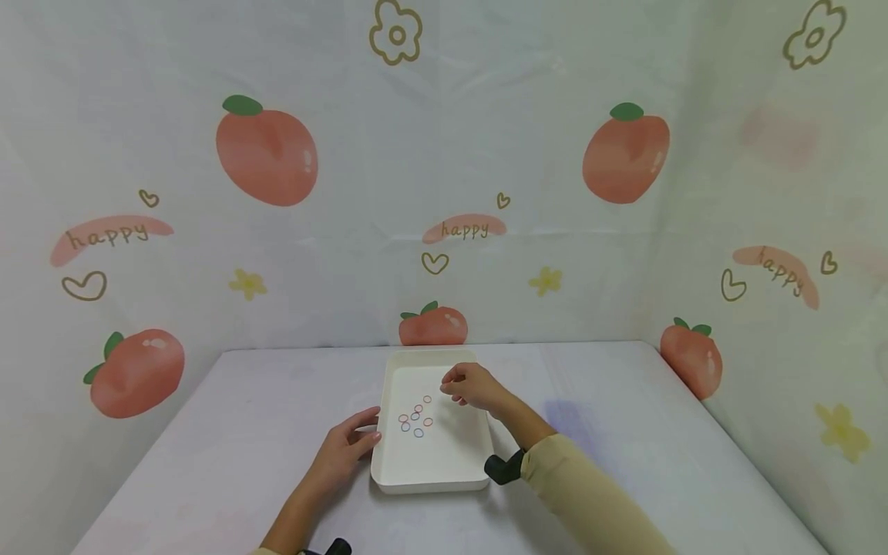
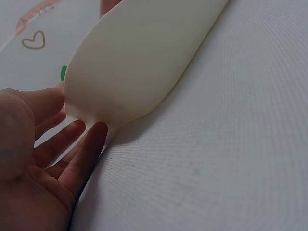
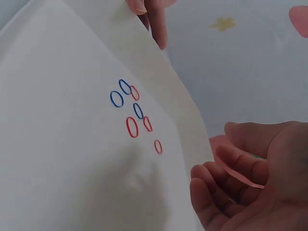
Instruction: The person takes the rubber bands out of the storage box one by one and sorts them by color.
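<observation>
A shallow white tray (image 1: 444,466) lies lengthwise on the table. Several thin small rings, some red (image 3: 127,126) and some blue (image 3: 111,99), are clustered left of its middle; a few touch or overlap. My left hand (image 1: 347,445) holds the tray's left edge, its thumb at the rim and fingertips against the outer wall, seen close in the left wrist view. Above the tray's right half hovers my right hand (image 1: 475,388), fingers loosely bent. In the right wrist view its thumb and forefinger stand apart, and I see nothing between them.
The table (image 1: 624,455) has a white cover and meets printed cloth walls (image 1: 347,231) at the back and sides. Black wrist mounts (image 1: 505,468) sit on both arms, the right one close to the tray's near right corner.
</observation>
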A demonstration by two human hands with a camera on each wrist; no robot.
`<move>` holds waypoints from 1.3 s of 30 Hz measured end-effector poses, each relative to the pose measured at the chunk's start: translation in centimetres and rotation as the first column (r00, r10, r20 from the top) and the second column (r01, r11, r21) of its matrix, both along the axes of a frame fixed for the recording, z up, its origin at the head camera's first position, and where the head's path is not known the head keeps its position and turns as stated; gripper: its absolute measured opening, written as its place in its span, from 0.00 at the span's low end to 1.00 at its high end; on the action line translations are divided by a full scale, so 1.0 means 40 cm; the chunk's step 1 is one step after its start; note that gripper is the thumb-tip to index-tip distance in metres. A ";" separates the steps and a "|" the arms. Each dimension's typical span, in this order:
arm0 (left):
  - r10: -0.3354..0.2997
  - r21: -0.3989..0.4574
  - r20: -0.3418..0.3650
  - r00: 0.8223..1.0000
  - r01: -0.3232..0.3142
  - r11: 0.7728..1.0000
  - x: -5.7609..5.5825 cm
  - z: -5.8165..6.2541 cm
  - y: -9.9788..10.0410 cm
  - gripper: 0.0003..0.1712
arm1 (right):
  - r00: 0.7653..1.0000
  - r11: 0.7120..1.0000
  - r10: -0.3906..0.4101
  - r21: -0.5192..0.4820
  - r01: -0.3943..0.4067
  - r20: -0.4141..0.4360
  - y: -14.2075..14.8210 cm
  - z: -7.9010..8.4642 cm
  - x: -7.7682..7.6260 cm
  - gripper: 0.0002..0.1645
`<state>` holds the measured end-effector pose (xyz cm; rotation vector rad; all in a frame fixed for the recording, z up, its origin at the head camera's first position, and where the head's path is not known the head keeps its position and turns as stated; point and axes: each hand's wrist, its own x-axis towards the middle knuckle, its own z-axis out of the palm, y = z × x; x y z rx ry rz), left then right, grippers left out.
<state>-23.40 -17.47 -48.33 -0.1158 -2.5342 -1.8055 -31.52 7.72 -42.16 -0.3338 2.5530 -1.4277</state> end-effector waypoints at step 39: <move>-0.020 0.036 -0.018 1.000 0.021 0.999 0.000 -0.001 -0.007 0.27 | 0.980 0.969 0.200 0.152 -0.195 -0.018 -0.108 -0.099 -0.034 0.05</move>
